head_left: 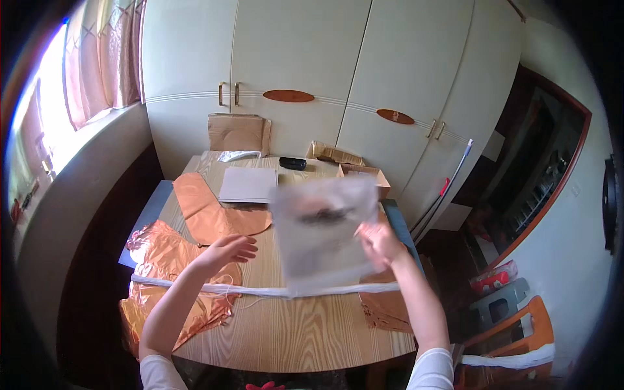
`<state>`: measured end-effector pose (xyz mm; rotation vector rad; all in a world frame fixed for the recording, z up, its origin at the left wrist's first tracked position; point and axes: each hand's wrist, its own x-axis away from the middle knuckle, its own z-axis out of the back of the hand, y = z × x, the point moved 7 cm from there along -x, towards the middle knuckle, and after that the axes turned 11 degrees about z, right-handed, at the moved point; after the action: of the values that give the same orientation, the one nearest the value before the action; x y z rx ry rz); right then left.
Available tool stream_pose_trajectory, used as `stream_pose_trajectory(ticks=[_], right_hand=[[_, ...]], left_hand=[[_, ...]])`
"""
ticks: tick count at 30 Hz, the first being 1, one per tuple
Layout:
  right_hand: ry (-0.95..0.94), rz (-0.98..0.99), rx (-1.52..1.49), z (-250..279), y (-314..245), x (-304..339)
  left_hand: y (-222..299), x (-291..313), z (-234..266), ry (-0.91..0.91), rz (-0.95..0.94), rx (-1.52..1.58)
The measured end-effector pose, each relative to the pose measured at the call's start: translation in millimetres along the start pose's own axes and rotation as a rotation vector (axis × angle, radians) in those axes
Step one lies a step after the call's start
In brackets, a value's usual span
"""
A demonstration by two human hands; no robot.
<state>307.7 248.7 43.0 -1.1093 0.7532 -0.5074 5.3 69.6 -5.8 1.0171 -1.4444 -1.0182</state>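
A translucent, frosted plastic sheet or bag point(318, 253) is raised over the middle of the table, blurred by motion. My right hand point(380, 244) grips its right edge. A dark patch shows in its upper part, but I cannot tell whether it lies inside, on or behind. To the left of the sheet, my left hand point(229, 252) hovers with fingers stretched out, holding nothing. Beneath that hand lies crumpled shiny orange foil point(159, 257). A long white bundle of strands point(260, 290) runs across the table and passes behind the sheet.
Farther back are an orange-brown cutout point(201, 208), a grey flat board point(248, 185), a black tray point(292, 164) and an open cardboard box point(370, 175). Brown sheets point(387, 311) lie near the right edge. A wooden chair point(536, 325) stands at the right.
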Motion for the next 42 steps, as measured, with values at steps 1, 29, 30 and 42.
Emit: stream_pose_trajectory(ticks=[1, 29, 30, 42], right_hand=[[0.1, 0.053, -0.048, 14.0, -1.5, -12.7], [0.329, -0.162, 0.471, 4.0, 188.7, -241.5], [0.293, -0.213, 0.46, 5.3, 196.3, -241.2], [0.021, -0.321, 0.809, -1.7, 207.6, -252.3]], left_hand=[[4.8, -11.9, 1.8, 0.117, -0.036, -0.267], [5.6, -242.7, -23.1, 0.698, -0.672, -1.384], [6.7, -242.7, -26.6, 0.708, -0.661, -1.404], [7.1, -229.2, -37.4, 0.779, -0.714, -1.493]])
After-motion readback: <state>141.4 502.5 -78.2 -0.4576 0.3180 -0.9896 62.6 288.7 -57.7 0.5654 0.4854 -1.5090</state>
